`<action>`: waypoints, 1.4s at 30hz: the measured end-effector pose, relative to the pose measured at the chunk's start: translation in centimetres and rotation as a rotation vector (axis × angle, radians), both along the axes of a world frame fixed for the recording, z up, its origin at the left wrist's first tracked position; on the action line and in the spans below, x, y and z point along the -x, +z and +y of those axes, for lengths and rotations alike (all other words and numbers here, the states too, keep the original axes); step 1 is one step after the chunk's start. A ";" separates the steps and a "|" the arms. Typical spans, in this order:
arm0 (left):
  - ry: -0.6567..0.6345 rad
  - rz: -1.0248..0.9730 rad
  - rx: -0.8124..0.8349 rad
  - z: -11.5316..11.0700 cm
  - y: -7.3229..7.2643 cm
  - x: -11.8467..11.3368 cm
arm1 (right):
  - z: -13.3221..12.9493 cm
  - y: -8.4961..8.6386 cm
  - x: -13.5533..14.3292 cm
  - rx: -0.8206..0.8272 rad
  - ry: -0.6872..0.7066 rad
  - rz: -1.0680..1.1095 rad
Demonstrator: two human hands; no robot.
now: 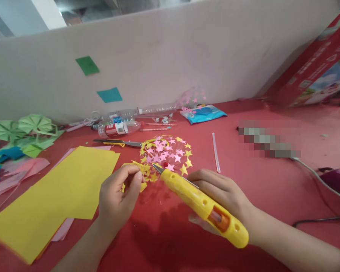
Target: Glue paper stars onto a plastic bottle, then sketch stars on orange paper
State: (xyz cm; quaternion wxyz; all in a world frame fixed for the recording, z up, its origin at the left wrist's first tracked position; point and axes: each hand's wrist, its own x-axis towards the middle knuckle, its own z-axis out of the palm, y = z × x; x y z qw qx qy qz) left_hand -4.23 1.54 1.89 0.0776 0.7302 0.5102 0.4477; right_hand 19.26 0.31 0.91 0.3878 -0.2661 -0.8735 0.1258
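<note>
My right hand (223, 192) is wrapped round a yellow hot glue gun (201, 202), whose metal nozzle points up and left. Close to the nozzle, my left hand (120, 190) has thumb and index finger pinched together; what lies between them, if anything, is too small to make out. Small yellow stars (153, 176) lie around those fingertips. Just beyond the nozzle sits a round clear piece covered with pink stars (163, 151) in the middle and yellow stars at its edge. Scissors (133, 144) and a yellow-handled cutter (113, 142) lie behind it.
Yellow paper sheets (73, 185) cover the left side, beside green folded paper (35, 124). Plastic bottles (116, 129) and a blue packet (205, 113) line the back wall. A clear glue stick (215, 153) and a power strip with its cable (323, 175) lie to the right.
</note>
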 end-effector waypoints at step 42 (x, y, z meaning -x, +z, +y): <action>-0.105 -0.044 0.071 -0.5 -0.5 -1.0 | -0.4 -1.9 0.7 0.060 -0.083 -0.016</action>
